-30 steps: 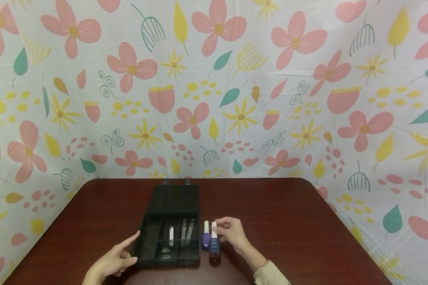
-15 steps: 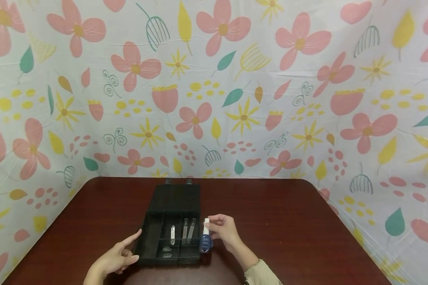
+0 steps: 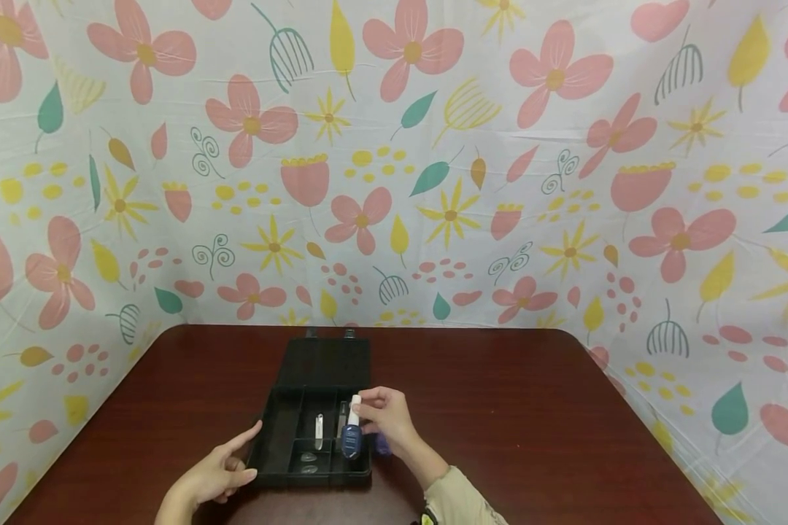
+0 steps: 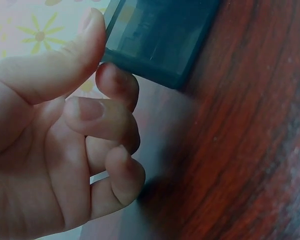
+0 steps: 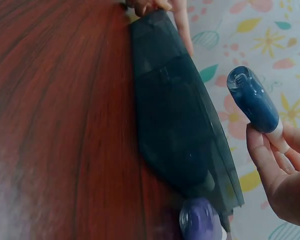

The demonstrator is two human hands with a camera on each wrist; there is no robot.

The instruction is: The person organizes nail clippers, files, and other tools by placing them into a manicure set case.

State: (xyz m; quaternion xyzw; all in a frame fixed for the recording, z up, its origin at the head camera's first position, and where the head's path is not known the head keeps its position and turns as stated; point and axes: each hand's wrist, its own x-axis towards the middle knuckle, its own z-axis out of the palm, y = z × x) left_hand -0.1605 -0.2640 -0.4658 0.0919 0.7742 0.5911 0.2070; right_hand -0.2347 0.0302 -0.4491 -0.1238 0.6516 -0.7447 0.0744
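I see two polish bottles, one dark blue [image 3: 351,440] and one purple [image 3: 384,443], one black case [image 3: 282,437], and three files [image 3: 318,430].

purple bottle [image 3: 384,443] mostly hidden behind right hand [image 3: 384,419], black case [image 4: 160,37] cropped in left wrist view

The left hand [image 4: 55,135] fills the near side of the view, its fingers [image 4: 97,117] loosely curled toward the palm. Just past the thumb tip and the uppermost fingertip lies the corner of a dark, translucent plastic organiser box [image 4: 160,37]; the thumb presses its edge. Beyond and beside the hand spreads the reddish-brown wooden table [image 4: 250,150], partly blurred.
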